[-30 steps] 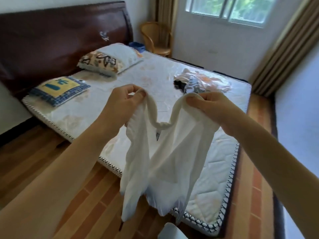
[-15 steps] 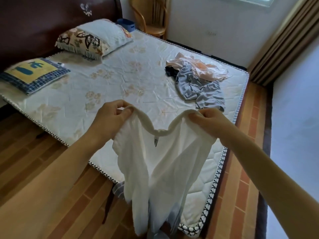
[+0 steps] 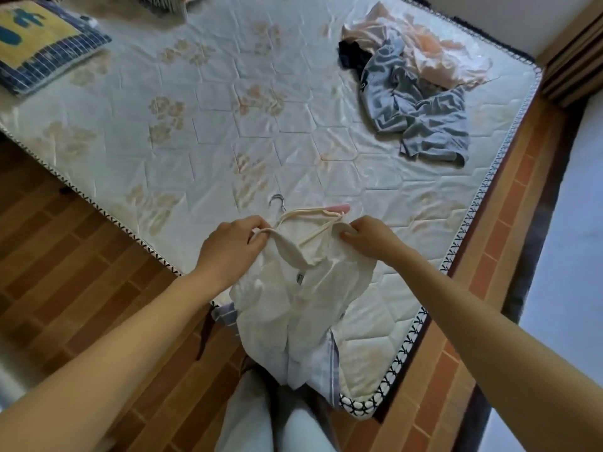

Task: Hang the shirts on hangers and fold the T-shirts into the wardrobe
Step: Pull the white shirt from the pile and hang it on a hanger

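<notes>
White shirt (image 3: 303, 288) droops over the near mattress (image 3: 228, 132) corner, its collar pinched by the left hand (image 3: 231, 249) and right hand (image 3: 368, 239); hangers (image 3: 313, 216) lie just beyond, crumpled clothes (image 3: 414, 93) far right

Hangers (image 3: 313, 215) mostly hidden under white shirt (image 3: 293, 301); pillow (image 3: 42, 44) cut by frame edge.

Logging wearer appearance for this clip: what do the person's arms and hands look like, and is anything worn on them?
Both arms are bare from the frame edge to the fingers: no sleeves, gloves, watch, bracelets or rings show on the left hand or the right hand. Fingernails look short and unpainted, as far as the picture resolves. Below, the person's light, pale trousers are visible at the knees.
</notes>
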`<state>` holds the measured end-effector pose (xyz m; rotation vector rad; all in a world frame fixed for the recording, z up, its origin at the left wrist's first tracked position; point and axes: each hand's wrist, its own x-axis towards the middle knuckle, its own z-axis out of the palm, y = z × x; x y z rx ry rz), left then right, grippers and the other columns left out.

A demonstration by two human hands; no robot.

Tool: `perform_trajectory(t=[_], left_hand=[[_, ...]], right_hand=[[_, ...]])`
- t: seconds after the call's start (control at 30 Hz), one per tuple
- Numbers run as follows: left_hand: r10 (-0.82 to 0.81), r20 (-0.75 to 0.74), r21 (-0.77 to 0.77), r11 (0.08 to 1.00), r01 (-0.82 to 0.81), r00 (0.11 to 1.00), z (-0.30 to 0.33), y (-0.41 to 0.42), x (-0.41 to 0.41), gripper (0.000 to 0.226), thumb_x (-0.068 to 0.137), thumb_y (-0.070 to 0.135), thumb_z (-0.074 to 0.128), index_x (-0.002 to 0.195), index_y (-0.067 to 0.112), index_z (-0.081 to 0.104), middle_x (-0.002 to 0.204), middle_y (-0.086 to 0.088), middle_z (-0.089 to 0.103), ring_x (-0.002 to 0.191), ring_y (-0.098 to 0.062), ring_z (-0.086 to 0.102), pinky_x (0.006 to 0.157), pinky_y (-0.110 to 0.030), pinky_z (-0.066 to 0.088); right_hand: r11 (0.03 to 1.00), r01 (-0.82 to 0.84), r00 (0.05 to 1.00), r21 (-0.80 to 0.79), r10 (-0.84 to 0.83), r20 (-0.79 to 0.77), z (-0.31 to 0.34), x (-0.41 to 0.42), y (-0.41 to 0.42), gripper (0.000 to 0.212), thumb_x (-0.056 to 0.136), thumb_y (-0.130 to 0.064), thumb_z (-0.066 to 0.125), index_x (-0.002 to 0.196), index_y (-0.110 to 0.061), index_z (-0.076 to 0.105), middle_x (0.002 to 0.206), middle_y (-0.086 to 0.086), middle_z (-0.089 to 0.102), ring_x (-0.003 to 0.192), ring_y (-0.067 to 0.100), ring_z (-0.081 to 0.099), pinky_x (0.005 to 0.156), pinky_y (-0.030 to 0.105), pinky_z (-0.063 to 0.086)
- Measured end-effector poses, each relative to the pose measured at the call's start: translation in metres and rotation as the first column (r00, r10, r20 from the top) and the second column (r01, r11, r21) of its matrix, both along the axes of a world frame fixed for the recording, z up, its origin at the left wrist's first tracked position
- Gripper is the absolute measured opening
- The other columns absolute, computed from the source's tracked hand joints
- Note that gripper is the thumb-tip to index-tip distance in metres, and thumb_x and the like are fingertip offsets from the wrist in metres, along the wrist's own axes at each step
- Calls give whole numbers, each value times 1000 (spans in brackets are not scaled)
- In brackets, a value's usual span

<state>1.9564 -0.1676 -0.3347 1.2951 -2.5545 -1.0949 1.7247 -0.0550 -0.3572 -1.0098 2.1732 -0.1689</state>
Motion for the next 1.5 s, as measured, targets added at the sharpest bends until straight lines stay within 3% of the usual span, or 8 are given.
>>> perform_trajectory(t=[0.23,0.4,0.53,0.6,0.77,1.17,1.37,1.5], left_hand=[[-46,101,37,998,42,994,-87,-38,-19,18,100,32,49,101,25,66,61,11,49,63,-18,51,51,-29,30],[-31,125,20,999,29,992,-147,-65,-31,20,100,34,49,103,25,66,74,3,62,73,-25,59,56,-31,38],[-1,132,40,999,-4,991,-188,-87,-42,20,99,31,49,103,26,67,80,-1,65,79,-27,60,63,-34,43],[3,136,47,999,-10,991,-205,-92,-45,20,99,32,49,103,27,68,83,-1,67,81,-27,60,63,-34,43],[-4,120,76,997,-5,993,-245,-92,-37,19,99,33,49,102,29,68,78,4,66,75,-23,60,60,-33,42],[97,48,140,985,-103,994,-278,-95,-19,18,97,32,52,92,28,68,67,4,64,67,-18,60,65,-41,52],[3,57,44,999,-6,998,-252,-89,-26,21,98,36,49,100,28,69,73,2,67,69,-22,61,55,-34,45],[-58,12,-56,997,59,998,-225,-74,-29,21,99,35,51,108,30,69,69,1,66,58,-19,55,46,-23,31]], right_hand=[[955,-54,998,293,63,-22,-109,-39,-40,39,102,-33,44,116,-1,61,114,16,63,92,27,54,80,33,42],[903,-143,989,405,149,18,-174,-63,-86,13,99,-18,44,101,-8,52,94,12,54,83,27,56,62,27,47],[932,-173,981,320,191,-25,-230,-68,-132,34,103,-34,38,122,-10,54,109,15,58,91,25,53,66,32,39],[931,-192,960,310,243,-137,-254,-66,-153,36,102,-27,36,124,-6,55,121,16,59,99,29,55,65,33,35],[956,-262,905,130,290,-310,-303,-55,-187,36,93,-4,44,127,-6,53,128,16,53,119,35,51,93,43,44],[939,-317,825,134,343,-448,-334,-55,-203,29,90,1,50,115,-10,61,110,14,63,105,35,59,75,33,35],[955,-265,956,-132,242,-166,-293,-65,-195,17,94,-14,63,109,-16,71,98,6,70,91,25,63,69,30,38],[937,-337,940,-90,340,23,-238,-68,-185,23,92,-16,66,113,-19,73,96,7,71,83,16,59,71,28,42]])
